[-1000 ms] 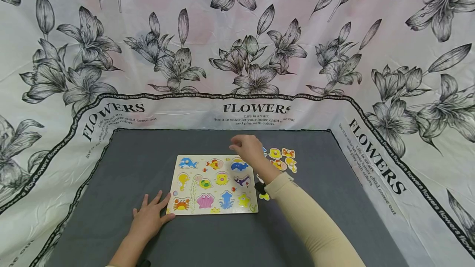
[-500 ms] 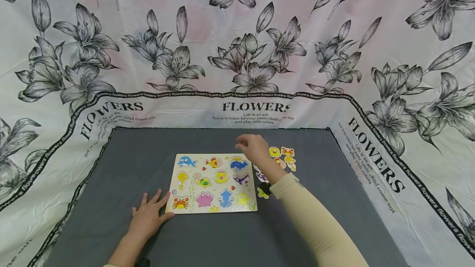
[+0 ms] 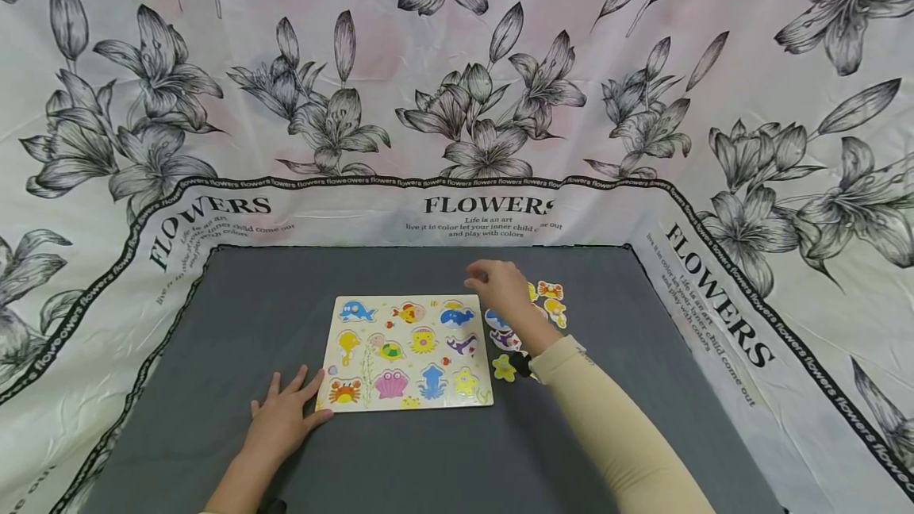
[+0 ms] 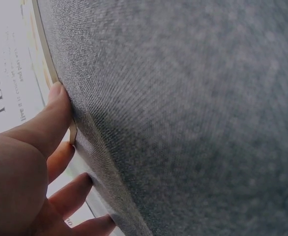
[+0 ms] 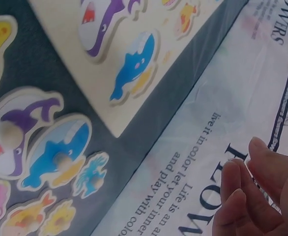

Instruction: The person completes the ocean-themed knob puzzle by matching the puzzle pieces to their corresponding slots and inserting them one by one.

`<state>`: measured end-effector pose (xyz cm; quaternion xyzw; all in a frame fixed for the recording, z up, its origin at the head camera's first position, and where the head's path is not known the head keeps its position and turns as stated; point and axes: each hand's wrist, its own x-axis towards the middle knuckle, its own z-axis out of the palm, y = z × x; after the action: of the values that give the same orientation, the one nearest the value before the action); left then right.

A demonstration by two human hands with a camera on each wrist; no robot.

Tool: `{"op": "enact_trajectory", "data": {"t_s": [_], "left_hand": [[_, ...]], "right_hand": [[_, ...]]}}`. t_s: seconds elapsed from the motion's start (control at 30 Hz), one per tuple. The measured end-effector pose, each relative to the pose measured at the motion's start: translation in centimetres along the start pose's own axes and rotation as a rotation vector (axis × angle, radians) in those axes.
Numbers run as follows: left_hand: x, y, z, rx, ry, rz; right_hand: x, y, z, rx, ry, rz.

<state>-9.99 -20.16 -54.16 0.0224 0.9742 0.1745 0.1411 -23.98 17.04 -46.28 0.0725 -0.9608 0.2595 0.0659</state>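
Observation:
A cream wooden puzzle board (image 3: 382,304) with printed sea animals lies flat on the dark grey table. My left hand (image 3: 280,420) touches its near left corner, fingers spread along the left side and thumb at the near edge. My right hand (image 3: 497,287) hovers past the board's far right corner, fingers loosely bent. In the right wrist view no piece shows between its thumb and fingers (image 5: 231,182). Below it lie knobbed pieces: a blue whale (image 5: 77,140), a purple whale-like piece (image 5: 28,115) and a blue squid (image 5: 97,169). The forearm covers some pieces.
A yellow starfish piece (image 3: 504,369) lies near the board's right edge. Farther right is an orange crab piece (image 3: 551,290) beside several others. A white flower-printed cloth (image 3: 343,220) hangs behind and around the grey tabletop (image 3: 400,458).
My right hand has drifted right, away from the board, uncovering the blue whale piece and the starfish piece. The left hand stays at the board's corner. The head view has shifted slightly.

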Motion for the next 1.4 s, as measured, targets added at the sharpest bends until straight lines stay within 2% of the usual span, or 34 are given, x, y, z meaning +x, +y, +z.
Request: {"op": "enact_trajectory", "data": {"t_s": [0.27, 1.07, 1.4], "left_hand": [[0.0, -0.1, 0.0, 0.009, -0.001, -0.008], [0.1, 0.1, -0.1, 0.008, -0.008, 0.010], [-0.2, 0.2, -0.2, 0.002, -0.006, 0.012]], "right_hand": [[-0.2, 1.1, -0.5, 0.025, 0.000, 0.030], [-1.8, 5.9, -2.3, 0.057, 0.076, 0.116], [-2.3, 8.2, -2.0, 0.107, 0.068, 0.148]]}}
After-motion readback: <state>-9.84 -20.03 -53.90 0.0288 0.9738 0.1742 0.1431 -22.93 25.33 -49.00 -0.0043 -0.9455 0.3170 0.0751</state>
